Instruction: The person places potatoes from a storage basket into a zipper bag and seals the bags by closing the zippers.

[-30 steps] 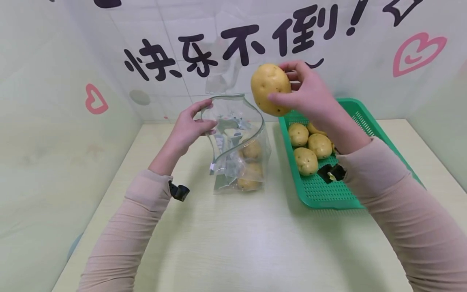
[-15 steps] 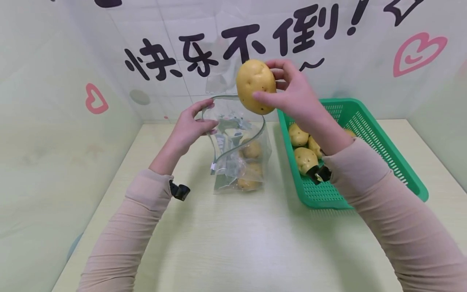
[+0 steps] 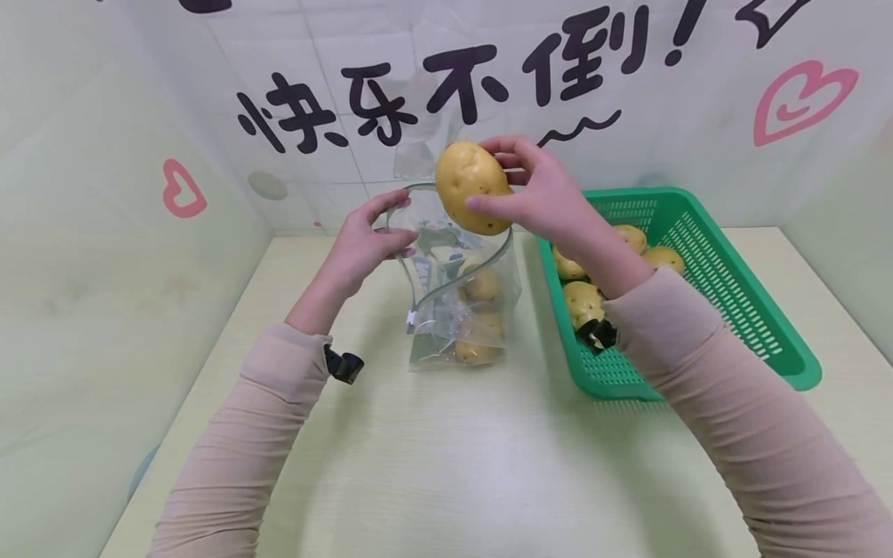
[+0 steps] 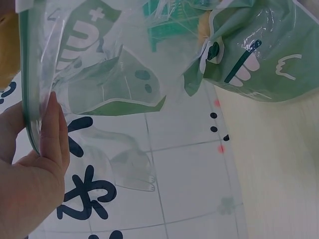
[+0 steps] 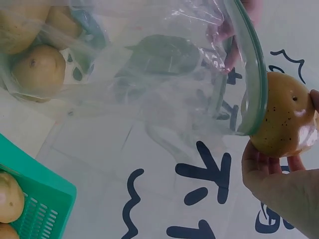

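A clear zip bag with a green rim and a white slider stands on the table, its mouth spread wide. Several potatoes lie in the bottom of it. My left hand pinches the left side of the bag's rim between thumb and fingers; the left wrist view shows the rim in that hand. My right hand grips a large yellow potato, held over the right part of the bag's mouth. From the right wrist, this potato shows right at the green rim.
To the right of the bag stands a green plastic basket with several potatoes at its left and back; my right forearm passes over it. Behind the table rises a white backdrop with black lettering and pink hearts.
My right hand has carried the potato leftward from beside the bag to over its mouth, lowering it slightly in the last half second. The left hand has kept its place on the rim.
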Motion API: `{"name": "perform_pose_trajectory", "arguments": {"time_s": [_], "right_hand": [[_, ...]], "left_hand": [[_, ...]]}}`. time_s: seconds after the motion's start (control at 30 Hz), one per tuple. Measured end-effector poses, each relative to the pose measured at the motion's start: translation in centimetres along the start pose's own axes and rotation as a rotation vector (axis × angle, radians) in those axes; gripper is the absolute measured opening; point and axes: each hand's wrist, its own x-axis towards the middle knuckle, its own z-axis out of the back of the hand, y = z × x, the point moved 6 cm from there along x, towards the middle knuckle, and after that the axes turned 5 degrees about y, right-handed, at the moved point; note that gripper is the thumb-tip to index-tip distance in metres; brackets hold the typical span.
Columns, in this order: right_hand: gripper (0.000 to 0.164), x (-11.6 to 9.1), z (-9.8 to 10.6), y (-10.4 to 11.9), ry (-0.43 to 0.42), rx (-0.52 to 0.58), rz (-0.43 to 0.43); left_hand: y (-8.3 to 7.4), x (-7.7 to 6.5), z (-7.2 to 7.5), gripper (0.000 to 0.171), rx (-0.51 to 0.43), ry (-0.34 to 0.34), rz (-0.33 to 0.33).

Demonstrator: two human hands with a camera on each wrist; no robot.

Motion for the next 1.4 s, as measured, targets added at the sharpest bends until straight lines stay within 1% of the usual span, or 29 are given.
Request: {"name": "perform_pose_trajectory", "arguments": {"time_s": [0.37, 0.6, 0.8, 1.0, 1.17, 1.4], "right_hand": [[0.064, 0.4, -0.4, -1.1, 0.033, -0.004, -0.045], [0.063, 0.6, -0.6, -1.6, 0.047, -0.027, -0.045], [0.059, 0.6, -0.4, -1.7, 0.044, -0.03, -0.028], [0.052, 0.3, 0.4, -1.8, 0.024, -0.011, -0.03], [0.048, -0.1, 1.5, -2.2, 0.021, -0.039, -0.04], [0.049, -1.0, 3.5, -3.1, 0.002, -0.095, -0.086]], "left_hand": [[0.0, 0.1, 0.0, 0.064, 0.008, -0.013, 0.001], [0.1, 0.2, -0.1, 0.064, 0.005, -0.011, -0.001], [0.1, 0.1, -0.1, 0.064, -0.005, -0.007, -0.001], [0.1, 0.0, -0.1, 0.064, 0.006, 0.016, 0.001], [0.2, -0.1, 0.0, 0.064, 0.012, 0.019, 0.004], [0.3, -0.1, -0.1, 0.064, 0.01, 0.018, 0.01]]}}
